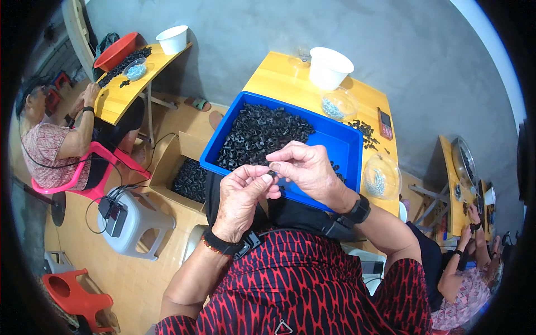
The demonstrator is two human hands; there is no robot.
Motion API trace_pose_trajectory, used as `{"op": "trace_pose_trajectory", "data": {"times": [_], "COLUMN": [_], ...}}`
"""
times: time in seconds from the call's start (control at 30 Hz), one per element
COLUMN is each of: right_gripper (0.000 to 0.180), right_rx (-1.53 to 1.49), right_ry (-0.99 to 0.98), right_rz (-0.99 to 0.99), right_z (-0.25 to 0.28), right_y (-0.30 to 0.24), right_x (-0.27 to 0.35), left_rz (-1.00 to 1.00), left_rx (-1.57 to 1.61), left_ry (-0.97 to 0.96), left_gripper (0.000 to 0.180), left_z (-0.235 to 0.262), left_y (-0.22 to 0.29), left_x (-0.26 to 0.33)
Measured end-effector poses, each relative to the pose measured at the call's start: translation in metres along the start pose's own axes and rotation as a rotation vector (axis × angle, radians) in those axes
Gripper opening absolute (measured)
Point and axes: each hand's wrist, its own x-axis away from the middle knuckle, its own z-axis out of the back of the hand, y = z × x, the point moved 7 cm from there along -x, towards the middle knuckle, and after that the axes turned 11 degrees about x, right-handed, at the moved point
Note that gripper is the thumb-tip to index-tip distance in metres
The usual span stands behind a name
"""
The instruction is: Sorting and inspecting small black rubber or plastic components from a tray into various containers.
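My left hand point(244, 195) pinches a small black plastic part point(272, 174) between thumb and fingertips. Against it, my right hand point(310, 170) has its thumb and forefinger pressed together; whatever sits between them is too small to make out. Both hands are over the near side of a blue tray point(347, 134). A heap of similar black parts point(262, 131) fills the tray's left side, with a few more partly hidden behind my right hand. On the yellow table point(282, 70), a clear bowl point(381, 177) of small pale bluish pieces stands right of the tray.
A white tub point(330, 68), a second clear bowl point(338, 105), loose black parts point(364, 134) and a phone point(385, 124) lie beyond the tray. At left are a cardboard box point(159, 177) of black parts and a grey stool point(137, 220). Other people work at tables on both sides.
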Motion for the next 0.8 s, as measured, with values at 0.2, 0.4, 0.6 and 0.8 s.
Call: {"op": "trace_pose_trajectory", "data": {"times": [0.2,0.4,0.6,0.8], "right_gripper": [0.016,0.016,0.015,0.013], "right_rx": [0.149,0.284,0.368,0.351], "right_ry": [0.082,0.109,0.191,0.276], "right_rz": [0.106,0.174,0.239,0.251], "right_z": [0.005,0.004,0.004,-0.002], "right_y": [-0.004,-0.019,-0.022,-0.023], "right_x": [0.010,0.014,0.021,0.024], "left_rz": [-0.003,-0.025,-0.055,-0.066], "left_rx": [0.005,-0.017,-0.053,-0.035], "left_ry": [0.009,0.014,0.027,0.023], "left_gripper": [0.013,0.012,0.012,0.010], "left_z": [0.001,0.001,0.000,-0.001], "left_y": [-0.002,-0.002,-0.002,-0.001], "left_x": [0.000,0.001,0.002,0.002]}}
